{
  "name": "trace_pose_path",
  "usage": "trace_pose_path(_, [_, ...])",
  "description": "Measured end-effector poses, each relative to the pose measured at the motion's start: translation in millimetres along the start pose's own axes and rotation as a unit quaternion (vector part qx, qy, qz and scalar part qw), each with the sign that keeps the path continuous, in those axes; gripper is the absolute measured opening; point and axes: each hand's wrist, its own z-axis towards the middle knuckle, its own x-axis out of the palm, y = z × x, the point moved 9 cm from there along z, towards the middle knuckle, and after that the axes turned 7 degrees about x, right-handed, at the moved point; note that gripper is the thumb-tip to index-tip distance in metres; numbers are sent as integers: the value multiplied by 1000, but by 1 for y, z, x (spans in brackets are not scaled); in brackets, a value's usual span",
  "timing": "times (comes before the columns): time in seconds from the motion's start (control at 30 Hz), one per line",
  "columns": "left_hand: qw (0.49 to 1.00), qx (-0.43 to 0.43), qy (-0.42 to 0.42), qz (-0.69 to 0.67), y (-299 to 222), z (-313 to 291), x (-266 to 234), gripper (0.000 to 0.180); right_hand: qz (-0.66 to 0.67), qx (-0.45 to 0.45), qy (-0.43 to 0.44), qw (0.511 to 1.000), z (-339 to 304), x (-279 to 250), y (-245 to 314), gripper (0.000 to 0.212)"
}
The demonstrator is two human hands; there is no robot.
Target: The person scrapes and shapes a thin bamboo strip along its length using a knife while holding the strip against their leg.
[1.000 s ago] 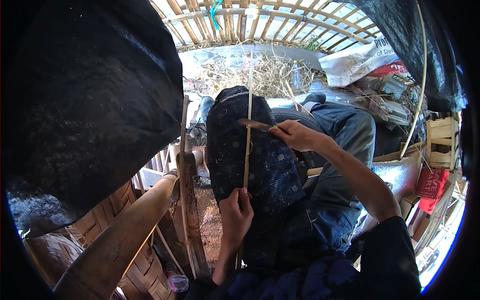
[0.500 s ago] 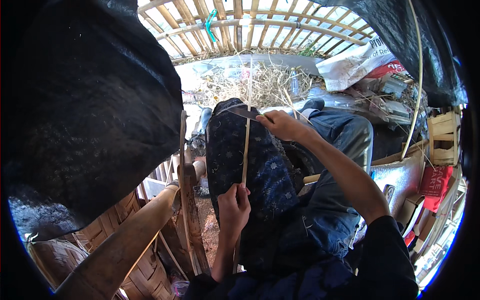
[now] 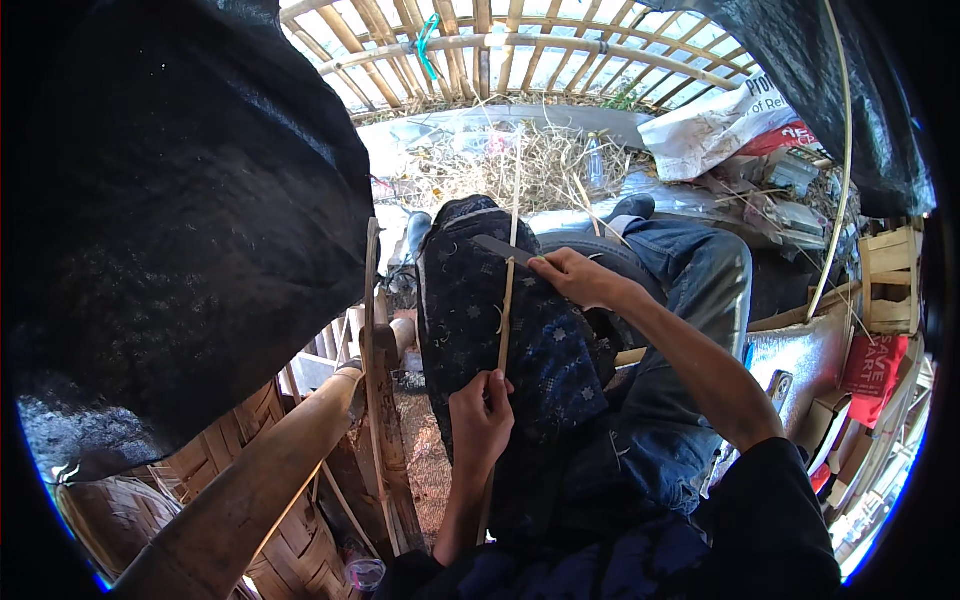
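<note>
A long, thin bamboo strip (image 3: 507, 322) runs away from me over the dark patterned cloth (image 3: 460, 290) that covers my leg. My left hand (image 3: 482, 415) pinches the strip's near part between thumb and fingers. Farther along, my right hand (image 3: 580, 275) is closed round a knife, its handle hidden in the fist. The knife blade (image 3: 497, 247) points left and crosses the strip, touching it as far as I can see. Small curled shavings cling to the strip near the blade.
A thick bamboo pole (image 3: 240, 480) and an upright wooden stake (image 3: 375, 400) stand at my left, under a black sheet (image 3: 180, 250). Ahead lies a heap of shavings (image 3: 530, 170) before a bamboo slat fence (image 3: 560, 45). A wooden crate (image 3: 888, 280) and red bag (image 3: 875, 375) are at right.
My right hand and the knife have come nearer to me along the strip and slightly right. The left hand keeps its pinch. The whole view has shifted a little.
</note>
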Motion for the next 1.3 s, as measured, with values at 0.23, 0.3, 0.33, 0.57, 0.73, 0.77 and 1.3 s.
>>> trace_pose_path(0.23, [996,-65,9,-66,18,-4,5,28,69,49,24,996,-10,5,3,48])
trace_pose_path(0.3, [994,-69,7,-79,18,-4,5,28,113,96,48,988,-12,11,-7,47])
trace_pose_path(0.33, [995,-60,11,-81,15,-4,5,28,112,95,47,988,-12,11,-8,47])
trace_pose_path(0.57, [999,-40,-11,-4,-20,-24,-31,26,-72,-140,-118,980,-42,-17,80,38])
trace_pose_path(0.73, [996,15,-69,59,-3,-15,-26,22,-213,-96,-144,962,-28,-17,106,41])
trace_pose_path(0.77, [993,49,-89,66,-5,-15,-25,21,-212,-100,-142,962,-21,-18,104,41])
trace_pose_path(1.3, [998,-30,-59,-25,14,-18,-9,26,-148,34,31,988,6,11,37,57])
